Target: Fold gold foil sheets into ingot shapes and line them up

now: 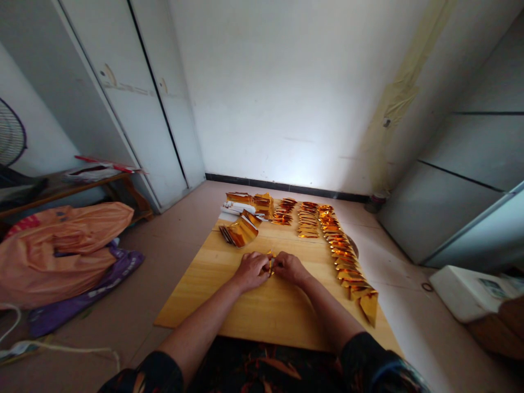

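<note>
My left hand and my right hand meet over the middle of the wooden table. Between them is a small piece of gold foil paper, with the fingers of both hands closed on it. Most of the piece is hidden by the fingers. Beyond my left hand lies a curved stack of gold foil sheets. A long row of folded gold foil pieces runs down the table's right side. Two shorter rows of folded pieces lie at the far side.
White paper and more gold sheets lie at the table's far left corner. A cabinet and an orange bag are on the left. To the right stand a grey refrigerator and a white box.
</note>
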Demonstrator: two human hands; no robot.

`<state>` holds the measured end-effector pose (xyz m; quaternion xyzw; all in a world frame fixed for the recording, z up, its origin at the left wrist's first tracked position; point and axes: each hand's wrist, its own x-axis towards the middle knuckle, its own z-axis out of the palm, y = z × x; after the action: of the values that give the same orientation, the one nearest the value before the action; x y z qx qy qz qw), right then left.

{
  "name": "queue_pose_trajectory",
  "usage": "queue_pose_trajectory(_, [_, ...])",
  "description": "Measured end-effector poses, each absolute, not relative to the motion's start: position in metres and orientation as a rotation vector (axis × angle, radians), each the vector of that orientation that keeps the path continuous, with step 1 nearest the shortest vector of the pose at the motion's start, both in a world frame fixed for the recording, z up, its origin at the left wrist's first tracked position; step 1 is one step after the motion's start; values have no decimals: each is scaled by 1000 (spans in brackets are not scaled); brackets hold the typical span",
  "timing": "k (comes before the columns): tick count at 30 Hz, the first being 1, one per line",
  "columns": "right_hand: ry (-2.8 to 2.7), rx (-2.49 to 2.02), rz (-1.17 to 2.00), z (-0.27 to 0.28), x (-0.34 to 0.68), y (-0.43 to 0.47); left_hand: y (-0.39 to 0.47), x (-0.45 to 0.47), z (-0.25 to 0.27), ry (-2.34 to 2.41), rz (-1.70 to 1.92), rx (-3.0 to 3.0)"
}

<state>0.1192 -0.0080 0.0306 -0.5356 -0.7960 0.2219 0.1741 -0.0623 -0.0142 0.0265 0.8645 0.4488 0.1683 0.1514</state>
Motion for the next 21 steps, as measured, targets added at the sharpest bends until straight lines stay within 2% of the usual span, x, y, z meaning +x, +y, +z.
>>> queue_pose_trajectory(12, [-2319,-1730,542,35,109,-4,-15,-63,26,1273,462,2492])
queue_pose_trajectory(21, [-2174,-1640,600,25,114,-7,-11,-65,19,1206,459,2531])
